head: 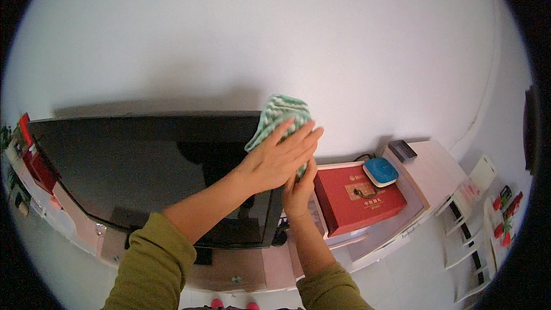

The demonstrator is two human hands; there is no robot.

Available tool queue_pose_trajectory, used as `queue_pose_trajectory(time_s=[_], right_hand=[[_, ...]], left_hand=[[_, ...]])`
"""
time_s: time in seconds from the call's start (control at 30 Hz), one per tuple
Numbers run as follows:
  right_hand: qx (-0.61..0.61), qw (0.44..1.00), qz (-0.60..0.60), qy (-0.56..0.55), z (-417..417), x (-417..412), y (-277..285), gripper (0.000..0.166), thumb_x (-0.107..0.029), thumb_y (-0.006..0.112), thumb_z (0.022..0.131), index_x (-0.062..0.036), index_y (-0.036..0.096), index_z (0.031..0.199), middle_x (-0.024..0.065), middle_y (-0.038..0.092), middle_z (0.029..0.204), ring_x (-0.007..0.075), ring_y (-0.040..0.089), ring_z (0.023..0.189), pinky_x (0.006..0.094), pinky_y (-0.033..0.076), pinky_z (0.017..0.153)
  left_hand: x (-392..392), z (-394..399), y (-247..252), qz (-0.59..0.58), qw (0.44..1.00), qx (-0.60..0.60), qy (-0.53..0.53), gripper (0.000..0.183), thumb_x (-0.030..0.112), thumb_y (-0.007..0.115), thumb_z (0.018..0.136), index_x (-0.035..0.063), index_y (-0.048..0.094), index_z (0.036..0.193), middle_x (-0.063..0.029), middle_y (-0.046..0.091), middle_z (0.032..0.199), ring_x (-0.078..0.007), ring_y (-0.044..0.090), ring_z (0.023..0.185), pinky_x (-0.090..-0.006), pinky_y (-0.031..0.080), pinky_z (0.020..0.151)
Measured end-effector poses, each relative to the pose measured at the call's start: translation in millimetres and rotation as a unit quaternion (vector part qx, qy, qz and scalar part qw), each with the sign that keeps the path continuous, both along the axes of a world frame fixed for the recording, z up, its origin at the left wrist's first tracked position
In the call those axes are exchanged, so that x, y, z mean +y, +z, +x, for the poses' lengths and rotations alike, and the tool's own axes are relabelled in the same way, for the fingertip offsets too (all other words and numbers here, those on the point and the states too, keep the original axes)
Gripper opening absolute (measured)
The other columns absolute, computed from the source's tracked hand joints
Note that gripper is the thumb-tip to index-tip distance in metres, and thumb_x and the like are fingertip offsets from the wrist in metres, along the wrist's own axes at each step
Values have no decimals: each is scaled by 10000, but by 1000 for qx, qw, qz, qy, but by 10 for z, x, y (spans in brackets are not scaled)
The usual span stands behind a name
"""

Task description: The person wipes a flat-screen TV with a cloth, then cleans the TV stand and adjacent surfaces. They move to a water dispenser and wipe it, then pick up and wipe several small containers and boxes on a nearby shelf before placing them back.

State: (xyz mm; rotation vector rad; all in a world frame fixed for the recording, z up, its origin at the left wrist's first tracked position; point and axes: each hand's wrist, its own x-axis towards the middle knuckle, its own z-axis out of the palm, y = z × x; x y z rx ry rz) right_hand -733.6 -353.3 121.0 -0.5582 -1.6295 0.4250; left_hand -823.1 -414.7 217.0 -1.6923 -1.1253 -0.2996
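Note:
A green and white patterned cloth (pixel 284 110) lies over the upper right corner of a black flat-screen television (pixel 129 172). My left hand (pixel 275 159) is spread over the cloth, its fingers pointing up and to the right and pressing it against the corner. Just below and to the right, my right hand (pixel 300 191) grips the lower part of the cloth at the television's right edge. The fingers of both hands nearly meet there, and part of the cloth is hidden beneath them.
Right of the television, a red gift box (pixel 361 198) sits on the pale wooden cabinet (pixel 439 163), bearing a blue and white set-top box (pixel 380 172). A small dark box (pixel 402 151) stands further right. A pale wall (pixel 366 51) rises behind. White chairs (pixel 462 228) stand at the far right.

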Motion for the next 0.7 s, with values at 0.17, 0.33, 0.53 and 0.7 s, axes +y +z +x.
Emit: queue_pose_trajectory(time_s=[0.17, 0.33, 0.53, 0.7], right_hand=[[-29, 997, -52, 40, 124, -88, -520, 475, -97, 536, 840, 20, 296, 1234, 205, 397, 1221, 285, 417, 1121, 351, 318, 936], [-39, 989, -127, 62, 235, 7, -1312, 475, -113, 570, 821, 10, 311, 1199, 187, 407, 1187, 276, 418, 1108, 357, 334, 922], [-8, 982, -156, 105, 252, -235, -1710, 456, -157, 598, 809, 13, 383, 1173, 199, 459, 1142, 302, 461, 1073, 373, 372, 890], [-94, 993, -55, 40, 330, -278, -1600, 491, -123, 586, 809, 19, 335, 1206, 215, 422, 1144, 329, 444, 1080, 375, 358, 902]], left_hand=[[-54, 7, -555, -35, 999, -9, -19, 446, 240, 433, 801, 113, 467, 1227, -16, 371, 1351, -146, 341, 1223, -385, 239, 970], [32, 56, -1247, -78, 997, 10, -14, 444, 234, 403, 825, 109, 445, 1248, -20, 398, 1333, -112, 360, 1211, -331, 277, 915], [-127, 12, -1893, -169, 984, -32, -36, 479, 229, 392, 814, 124, 402, 1281, -6, 371, 1349, -89, 337, 1228, -301, 267, 930], [-112, -102, -1983, -133, 989, -29, -62, 481, 224, 406, 801, 129, 412, 1273, 16, 385, 1337, -94, 365, 1203, -311, 244, 964]])
